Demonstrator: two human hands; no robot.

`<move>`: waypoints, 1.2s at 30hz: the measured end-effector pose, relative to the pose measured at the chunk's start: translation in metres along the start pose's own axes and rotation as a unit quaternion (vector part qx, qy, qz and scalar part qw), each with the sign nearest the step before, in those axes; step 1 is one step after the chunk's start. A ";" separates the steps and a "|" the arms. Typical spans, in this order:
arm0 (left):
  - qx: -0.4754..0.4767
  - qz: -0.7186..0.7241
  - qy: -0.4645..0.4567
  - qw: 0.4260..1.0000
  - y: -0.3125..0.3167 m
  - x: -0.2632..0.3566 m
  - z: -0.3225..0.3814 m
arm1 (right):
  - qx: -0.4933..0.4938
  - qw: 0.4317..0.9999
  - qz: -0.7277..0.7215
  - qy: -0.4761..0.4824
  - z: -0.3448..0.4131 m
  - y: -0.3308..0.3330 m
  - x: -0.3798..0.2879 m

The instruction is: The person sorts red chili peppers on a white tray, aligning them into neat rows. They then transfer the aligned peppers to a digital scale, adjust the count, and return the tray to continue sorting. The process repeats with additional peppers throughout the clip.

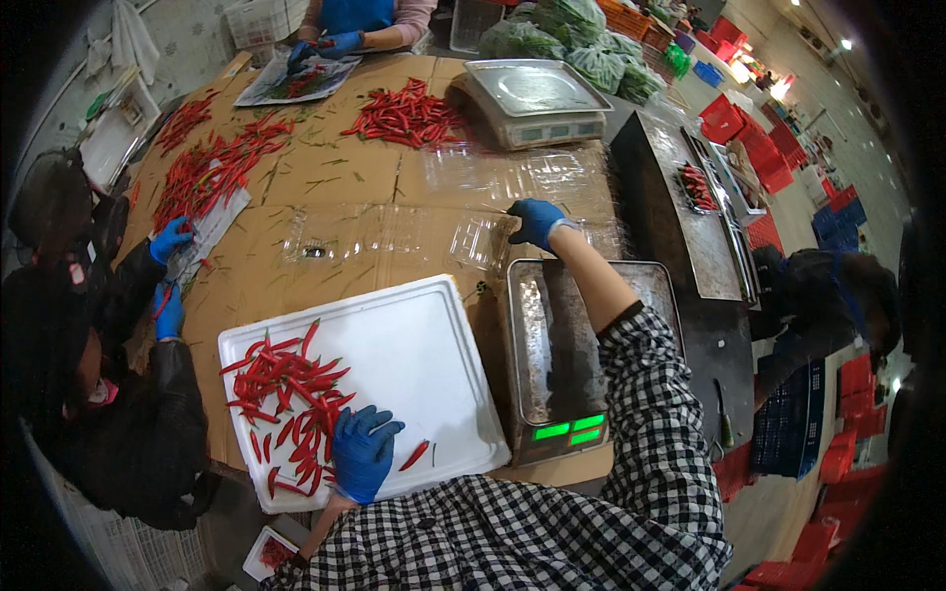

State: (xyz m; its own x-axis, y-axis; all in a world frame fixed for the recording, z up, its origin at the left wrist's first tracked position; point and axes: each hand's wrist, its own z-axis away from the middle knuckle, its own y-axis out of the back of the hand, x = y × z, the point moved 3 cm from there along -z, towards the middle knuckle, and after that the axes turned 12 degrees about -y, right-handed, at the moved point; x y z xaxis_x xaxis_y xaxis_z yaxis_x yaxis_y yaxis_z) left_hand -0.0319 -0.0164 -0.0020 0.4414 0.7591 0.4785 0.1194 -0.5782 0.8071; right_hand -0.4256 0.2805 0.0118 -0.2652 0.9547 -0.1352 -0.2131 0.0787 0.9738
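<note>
My left hand (pixel 364 452), in a blue glove, rests over the white foam tray (pixel 421 354) at the edge of a pile of red chilies (pixel 295 388). Its fingers are spread slightly, and nothing shows in its grasp. One loose chili (pixel 414 456) lies to its right beside a thin green stem. My right hand (pixel 538 224), also gloved, reaches past the near weighing scale (pixel 562 340). Its fingers are bent at clear plastic containers (pixel 477 240); whether they pinch one is not visible. Green digits glow on the scale's display.
Cardboard (pixel 332 177) covers the table, strewn with stems. A second scale (pixel 543 92) stands at the far side near a chili heap (pixel 406 114). At left, a co-worker's gloved hands (pixel 170 240) handle chilies; another person's hands (pixel 325 48) work opposite. A hooked tool (pixel 724 417) lies right.
</note>
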 end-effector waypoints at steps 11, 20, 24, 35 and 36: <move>0.026 0.023 -0.013 0.999 -0.006 -0.003 0.002 | 0.370 0.926 -0.077 -0.023 0.053 0.073 -0.007; 0.027 0.022 -0.016 0.999 -0.009 0.007 0.002 | 0.474 0.865 -0.165 0.008 0.213 0.107 -0.064; -0.022 0.021 -0.103 0.994 -0.025 0.025 0.000 | 0.266 0.867 -0.413 -0.080 0.256 0.034 -0.096; -0.013 -0.262 -0.002 0.965 0.002 -0.052 0.024 | 0.114 0.879 -0.453 -0.096 0.304 -0.085 -0.176; 0.012 -0.230 0.006 0.973 0.017 -0.055 0.029 | 0.108 0.887 -0.440 -0.097 0.306 -0.092 -0.173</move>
State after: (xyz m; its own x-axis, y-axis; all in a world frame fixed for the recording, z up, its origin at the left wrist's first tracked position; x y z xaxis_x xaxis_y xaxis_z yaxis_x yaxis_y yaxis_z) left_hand -0.0286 -0.0767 -0.0248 0.3266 0.9424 0.0726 0.3220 -0.1832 0.9288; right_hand -0.0724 0.1959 0.0015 0.0852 0.5271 -0.8455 -0.0676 0.8497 0.5229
